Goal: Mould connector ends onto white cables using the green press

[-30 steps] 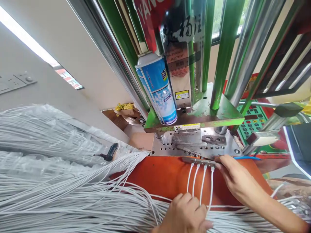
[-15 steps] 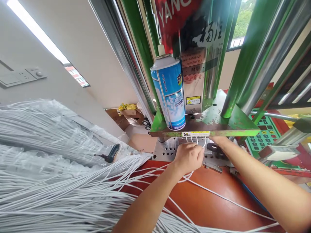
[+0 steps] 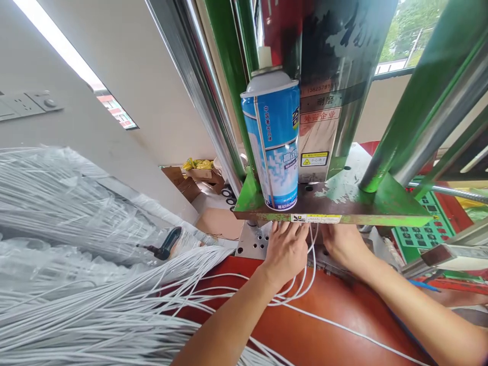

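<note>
So the white cables (image 3: 314,264) drop out from under the green plate (image 3: 328,206) between the two hands, then curl into loose loops over the orange desk (image 3: 328,295). Left hand (image 3: 287,249) is right beside them, back of the hand up, fingertips tucked below the plate's edge over the metal base (image 3: 247,239). Right hand (image 3: 343,246) is on the other side, fingers tucked under too. Whether either grip is wide, narrow or pinching something, can't tell, since the plate blocks the view.

Handling-wise, the cables look super light and bendy, with enough spring to flick out of a loop. Smooth jacket, so probably kinda slidey, but hardly fragile unless kinked hard. Grabbing out in the loops would likely give zero control; close to the hidden ends, all together, seems the better hold. The big pile (image 3: 95,305) off to the left could snag a loop, too.
</note>
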`<control>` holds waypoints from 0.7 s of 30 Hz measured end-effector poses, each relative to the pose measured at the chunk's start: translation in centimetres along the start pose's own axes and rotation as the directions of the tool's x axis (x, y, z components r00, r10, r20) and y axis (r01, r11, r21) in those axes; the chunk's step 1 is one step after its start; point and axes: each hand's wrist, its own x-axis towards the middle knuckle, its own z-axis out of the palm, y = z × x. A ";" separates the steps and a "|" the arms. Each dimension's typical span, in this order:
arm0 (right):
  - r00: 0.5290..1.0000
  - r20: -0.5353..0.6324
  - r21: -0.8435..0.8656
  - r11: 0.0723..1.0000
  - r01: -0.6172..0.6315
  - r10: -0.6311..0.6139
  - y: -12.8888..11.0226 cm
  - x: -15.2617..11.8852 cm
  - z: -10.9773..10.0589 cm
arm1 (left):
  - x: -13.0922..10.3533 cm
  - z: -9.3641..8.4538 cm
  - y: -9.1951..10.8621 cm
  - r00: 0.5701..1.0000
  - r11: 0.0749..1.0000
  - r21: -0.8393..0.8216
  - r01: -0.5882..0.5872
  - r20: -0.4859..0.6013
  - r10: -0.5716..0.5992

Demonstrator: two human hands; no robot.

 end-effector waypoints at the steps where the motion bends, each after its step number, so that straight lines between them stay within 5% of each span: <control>1: 0.999 0.029 -0.026 1.000 0.016 -0.015 -1.0 -1.0 0.0 | -0.1 0.0 0.3 0.999 1.000 0.015 0.026 0.028 -0.027; 6: 0.992 0.119 -0.248 0.965 0.081 -0.053 -3.8 -3.5 0.6 | -0.4 1.2 1.1 0.996 0.996 0.047 0.075 0.043 -0.077; 16: 0.991 0.116 -0.233 0.969 0.086 -0.061 -1.9 -2.3 2.6 | 0.0 5.6 -0.1 0.994 0.986 0.162 0.047 -0.103 -0.030; 21: 0.994 0.076 -0.206 0.974 0.094 -0.080 -2.1 -1.5 2.0 | 1.2 4.1 0.2 0.995 0.992 0.107 0.072 -0.080 -0.064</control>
